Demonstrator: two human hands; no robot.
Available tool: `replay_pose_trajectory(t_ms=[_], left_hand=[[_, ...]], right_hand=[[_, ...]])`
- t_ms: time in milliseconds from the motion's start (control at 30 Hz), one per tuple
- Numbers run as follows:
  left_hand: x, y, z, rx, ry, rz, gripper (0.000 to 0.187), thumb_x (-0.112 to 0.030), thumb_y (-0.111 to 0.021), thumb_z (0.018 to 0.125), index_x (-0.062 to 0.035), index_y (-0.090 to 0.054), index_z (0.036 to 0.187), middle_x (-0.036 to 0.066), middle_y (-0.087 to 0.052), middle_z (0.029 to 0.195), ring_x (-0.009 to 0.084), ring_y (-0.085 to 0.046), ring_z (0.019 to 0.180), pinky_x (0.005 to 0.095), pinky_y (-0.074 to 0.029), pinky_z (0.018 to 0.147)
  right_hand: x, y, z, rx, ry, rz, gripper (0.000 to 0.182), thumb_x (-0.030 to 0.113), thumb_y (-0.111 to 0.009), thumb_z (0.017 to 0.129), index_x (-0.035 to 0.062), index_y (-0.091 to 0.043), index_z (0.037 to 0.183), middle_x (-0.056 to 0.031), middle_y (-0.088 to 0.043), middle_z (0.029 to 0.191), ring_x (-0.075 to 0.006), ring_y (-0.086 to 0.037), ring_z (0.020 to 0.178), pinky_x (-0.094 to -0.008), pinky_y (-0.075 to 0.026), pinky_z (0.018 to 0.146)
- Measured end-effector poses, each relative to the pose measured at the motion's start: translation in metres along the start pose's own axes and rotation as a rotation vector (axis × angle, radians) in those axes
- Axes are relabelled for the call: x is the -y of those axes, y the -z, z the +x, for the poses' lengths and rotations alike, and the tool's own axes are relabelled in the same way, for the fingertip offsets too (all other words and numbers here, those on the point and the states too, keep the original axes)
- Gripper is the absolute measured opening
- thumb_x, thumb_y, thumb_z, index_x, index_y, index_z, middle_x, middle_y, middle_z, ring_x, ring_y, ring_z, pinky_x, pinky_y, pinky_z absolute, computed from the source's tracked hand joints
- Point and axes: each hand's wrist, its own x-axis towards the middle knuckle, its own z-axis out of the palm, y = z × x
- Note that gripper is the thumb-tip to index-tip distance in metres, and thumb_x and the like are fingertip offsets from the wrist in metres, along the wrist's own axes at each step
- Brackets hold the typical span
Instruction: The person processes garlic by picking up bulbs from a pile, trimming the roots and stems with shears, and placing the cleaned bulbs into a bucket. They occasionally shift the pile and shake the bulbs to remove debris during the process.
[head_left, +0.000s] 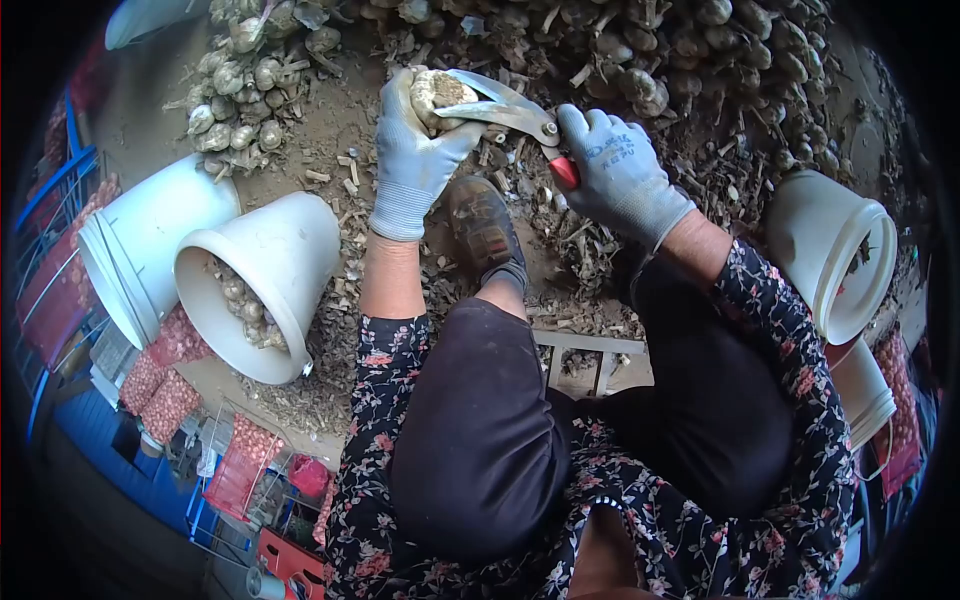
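My left hand (418,155), in a grey glove, is wrapped round a garlic bulb (437,95) whose root side is brown with soil. My right hand (617,170), gloved too, grips the red handle of a pair of shears (520,112). The shears' two blades are apart and reach left to the bulb, one along its upper side and one along its lower side. Whether the blades touch the bulb's roots I cannot tell. Much of the handles is hidden in my right hand.
Garlic heaps lie at the top right (690,60) and top left (240,85). A tilted white bucket (265,235) holds bulbs; other white buckets stand left (160,240) and right (815,235). Trimmed stalks litter the ground round my shoe (482,225). Red net sacks (245,460) are lower left.
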Motion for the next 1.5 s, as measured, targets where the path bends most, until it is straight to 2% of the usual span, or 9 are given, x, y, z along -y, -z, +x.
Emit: replay_pose_trajectory(t_ms=[233, 433, 633, 700, 733, 1133, 1333, 1433, 1500], left_hand=[[-0.008, 0.004, -0.001, 0.076, -0.124, 0.225, 0.062, 0.000, -0.078, 0.067, 0.0029, -0.047, 0.121, 0.008, -0.062, 0.103, 0.0128, -0.061, 0.089, 0.0257, -0.052, 0.080], [-0.011, 0.000, 0.009, 0.136, 0.107, 0.066, 0.052, -0.013, -0.084, 0.061, 0.0010, -0.059, 0.105, 0.007, -0.064, 0.091, 0.0114, -0.061, 0.082, 0.0260, -0.052, 0.076], [-0.011, -0.005, -0.002, 0.205, 0.340, -0.335, 0.070, -0.019, -0.089, 0.059, 0.0025, -0.057, 0.117, 0.008, -0.061, 0.102, 0.0137, -0.060, 0.093, 0.0262, -0.052, 0.082], [0.002, -0.002, 0.000, 0.095, 0.160, -0.046, 0.073, -0.024, -0.090, 0.057, 0.0040, -0.057, 0.116, 0.011, -0.056, 0.105, 0.0169, -0.058, 0.098, 0.0296, -0.050, 0.085], [0.007, 0.004, -0.002, 0.143, -0.040, 0.404, 0.079, -0.024, -0.089, 0.059, 0.0091, -0.053, 0.120, 0.012, -0.052, 0.114, 0.0174, -0.056, 0.103, 0.0272, -0.048, 0.088], [-0.016, -0.011, -0.009, 0.164, -0.087, 0.529, 0.065, -0.033, -0.086, 0.053, -0.0069, -0.060, 0.106, 0.014, -0.056, 0.098, 0.0284, -0.059, 0.091, 0.0383, -0.051, 0.078], [-0.010, -0.011, -0.009, 0.204, -0.162, 0.429, 0.066, -0.031, -0.087, 0.054, -0.0050, -0.060, 0.108, 0.014, -0.057, 0.101, 0.0290, -0.059, 0.090, 0.0377, -0.050, 0.081], [-0.008, -0.014, -0.011, 0.242, -0.083, 0.434, 0.068, -0.020, -0.086, 0.060, 0.0057, -0.055, 0.115, 0.010, -0.058, 0.104, 0.0188, -0.058, 0.098, 0.0295, -0.049, 0.085], [0.003, -0.019, -0.013, 0.181, 0.214, -0.216, 0.068, -0.014, -0.082, 0.064, -0.0011, -0.048, 0.122, 0.012, -0.057, 0.109, 0.0225, -0.060, 0.096, 0.0322, -0.050, 0.088]], right_hand=[[-0.009, -0.005, -0.007, 0.083, 0.048, -0.002, 0.040, 0.033, -0.058, 0.085, 0.0017, -0.045, 0.106, -0.0191, -0.063, 0.089, -0.0368, -0.064, 0.083, -0.0467, -0.049, 0.073], [-0.021, -0.031, -0.006, -0.001, 0.032, 0.211, 0.028, 0.020, -0.060, 0.082, 0.0026, -0.044, 0.097, -0.0216, -0.061, 0.080, -0.0410, -0.061, 0.077, -0.0503, -0.049, 0.067], [-0.038, -0.044, -0.023, 0.036, -0.060, 0.292, 0.026, 0.018, -0.061, 0.081, 0.0033, -0.045, 0.094, -0.0230, -0.060, 0.079, -0.0425, -0.060, 0.079, -0.0503, -0.047, 0.069], [-0.039, -0.034, -0.032, 0.046, -0.072, 0.267, 0.032, 0.026, -0.060, 0.083, 0.0020, -0.046, 0.099, -0.0238, -0.063, 0.083, -0.0403, -0.063, 0.084, -0.0488, -0.050, 0.074], [-0.038, -0.033, -0.035, 0.026, -0.063, 0.229, 0.032, 0.027, -0.060, 0.083, 0.0022, -0.047, 0.100, -0.0227, -0.062, 0.086, -0.0392, -0.063, 0.084, -0.0481, -0.050, 0.074], [-0.026, -0.024, -0.021, 0.070, 0.021, 0.016, 0.044, 0.036, -0.061, 0.084, 0.0039, -0.046, 0.110, -0.0180, -0.060, 0.096, -0.0344, -0.062, 0.091, -0.0463, -0.046, 0.080], [-0.034, -0.030, -0.017, 0.202, -0.012, 0.084, 0.041, 0.032, -0.062, 0.083, 0.0022, -0.044, 0.104, -0.0217, -0.063, 0.091, -0.0362, -0.064, 0.087, -0.0477, -0.049, 0.077], [-0.046, -0.045, -0.022, 0.089, -0.016, 0.217, 0.032, 0.022, -0.063, 0.081, 0.0026, -0.044, 0.097, -0.0216, -0.062, 0.080, -0.0412, -0.061, 0.079, -0.0494, -0.048, 0.068], [-0.048, -0.047, -0.026, 0.007, -0.063, 0.416, 0.028, 0.020, -0.063, 0.081, 0.0013, -0.045, 0.092, -0.0234, -0.060, 0.079, -0.0432, -0.059, 0.081, -0.0493, -0.046, 0.067]])
